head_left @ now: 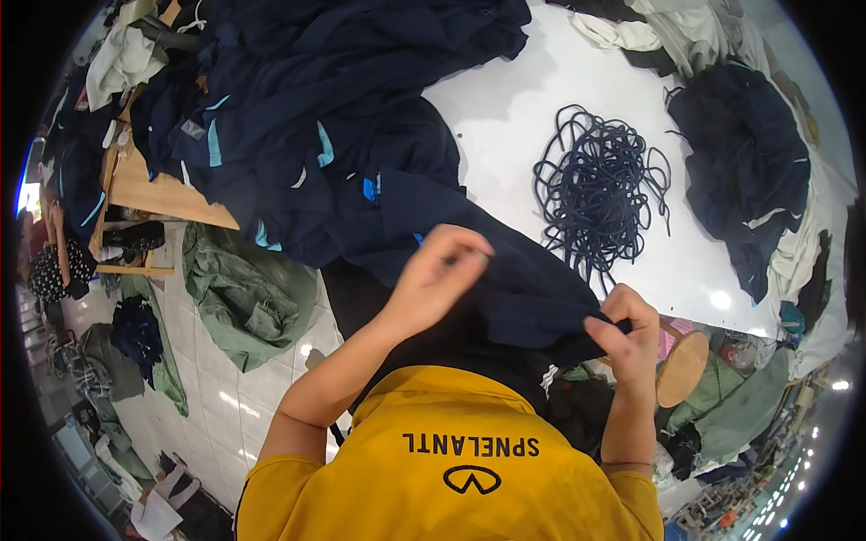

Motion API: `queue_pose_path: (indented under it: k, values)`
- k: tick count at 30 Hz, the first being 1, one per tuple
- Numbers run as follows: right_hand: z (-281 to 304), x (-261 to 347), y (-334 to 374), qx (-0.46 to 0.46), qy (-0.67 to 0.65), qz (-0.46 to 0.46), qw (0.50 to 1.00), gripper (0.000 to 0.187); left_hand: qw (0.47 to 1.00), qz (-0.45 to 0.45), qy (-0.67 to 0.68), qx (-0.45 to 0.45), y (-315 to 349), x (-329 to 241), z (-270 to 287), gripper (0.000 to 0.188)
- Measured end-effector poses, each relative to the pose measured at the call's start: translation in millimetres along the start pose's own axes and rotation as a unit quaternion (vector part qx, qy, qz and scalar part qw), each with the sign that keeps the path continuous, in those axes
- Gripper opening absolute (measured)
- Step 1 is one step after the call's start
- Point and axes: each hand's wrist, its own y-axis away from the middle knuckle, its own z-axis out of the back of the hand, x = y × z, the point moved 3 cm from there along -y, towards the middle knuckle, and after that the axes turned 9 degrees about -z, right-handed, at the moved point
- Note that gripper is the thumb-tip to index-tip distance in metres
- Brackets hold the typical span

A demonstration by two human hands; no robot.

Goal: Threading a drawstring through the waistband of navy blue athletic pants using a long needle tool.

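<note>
A dark navy garment (532, 288) stretches from the table down across my lap. At its lower right end, my right hand (630, 334) pinches the cloth's edge between thumb and fingers. My left hand (442, 275) is curled over the middle of the garment, thumb and fingertips drawn together and slightly blurred. Whatever those fingertips may hold is too small to make out. Just beyond the garment, a tangled heap of navy cord (595, 194) lies on the white tabletop (496, 117).
A large pile of navy garments (334, 81) with light blue strips covers the table's left side. Another navy garment (740, 153) lies at the right. A green cloth bundle (248, 293) sits on the tiled floor at left. A round wooden stool top (683, 370) is near my right forearm.
</note>
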Motion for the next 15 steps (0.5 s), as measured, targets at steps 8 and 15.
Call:
queue_pose_path:
  k: [8,15]
  values:
    - [-2.9,-4.1,2.4,-0.038,-0.134,-0.038,0.99,0.026,0.984,-0.038,-0.02,0.173,14.6,-2.5,-16.1,0.017]
    - [9.7,-6.4,2.6,-0.064,-0.062,0.001,0.996,0.018,0.968,0.109,0.163,0.159,22.9,-5.6,-1.2,0.021]
